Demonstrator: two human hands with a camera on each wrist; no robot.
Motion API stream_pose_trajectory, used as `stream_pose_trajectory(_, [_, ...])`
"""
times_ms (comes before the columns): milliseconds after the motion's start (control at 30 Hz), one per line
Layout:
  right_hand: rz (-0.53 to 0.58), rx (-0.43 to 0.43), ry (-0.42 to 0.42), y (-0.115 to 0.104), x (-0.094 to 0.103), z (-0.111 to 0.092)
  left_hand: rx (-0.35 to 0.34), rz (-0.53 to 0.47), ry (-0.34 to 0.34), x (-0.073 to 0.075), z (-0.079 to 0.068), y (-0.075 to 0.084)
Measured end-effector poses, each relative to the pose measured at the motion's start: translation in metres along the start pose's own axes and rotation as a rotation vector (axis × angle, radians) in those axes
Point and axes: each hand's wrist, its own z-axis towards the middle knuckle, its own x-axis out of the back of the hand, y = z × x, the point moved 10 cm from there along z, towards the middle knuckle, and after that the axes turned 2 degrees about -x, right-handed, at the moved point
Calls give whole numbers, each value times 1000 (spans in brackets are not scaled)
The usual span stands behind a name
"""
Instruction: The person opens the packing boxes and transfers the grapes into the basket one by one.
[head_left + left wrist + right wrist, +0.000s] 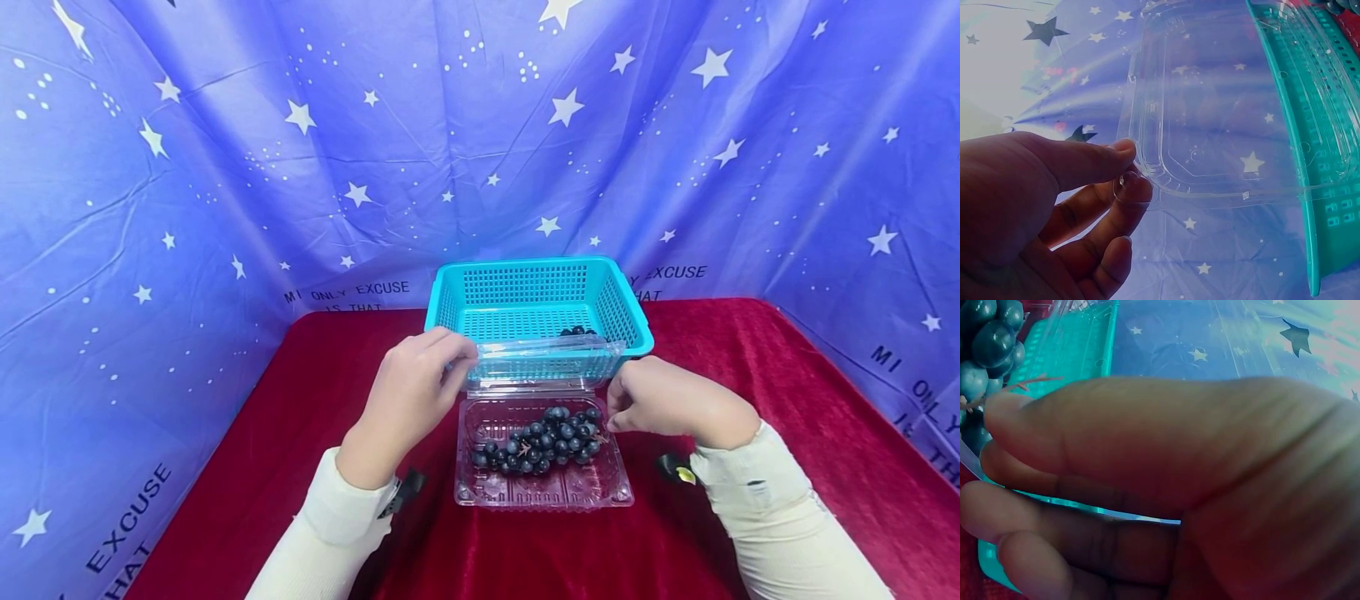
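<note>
A clear plastic clamshell box [543,496] stands with its hinged lid [540,362] raised against the blue-green basket. In its base lies a bunch of dark grapes [540,442] with a brownish stem. My left hand [420,392] pinches the lid's corner tab between thumb and fingers, as the left wrist view shows. At the box's right rim, my right hand [660,404] has its fingers curled and its thumb against the forefinger at the stem end [1022,386]. The contact between these fingertips is partly hidden by the thumb.
Behind the box, the blue-green perforated basket [525,265] holds more dark grapes [577,331] at its front right, partly seen through the lid. Everything stands on a red velvet cloth [750,350]. A blue star-patterned curtain [480,125] hangs behind and at both sides.
</note>
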Motion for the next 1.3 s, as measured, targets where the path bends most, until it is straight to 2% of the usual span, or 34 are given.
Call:
stream_pose_trajectory(600, [-15, 21, -24, -10, -12, 4, 13, -17, -23, 0, 0, 0])
stream_pose_trajectory(1033, [-37, 1, -33, -8, -15, 6, -1, -16, -9, 0, 0, 0])
stream_pose_trajectory(1300, [-50, 21, -32, -9, -18, 8, -2, -16, -7, 1, 0, 1])
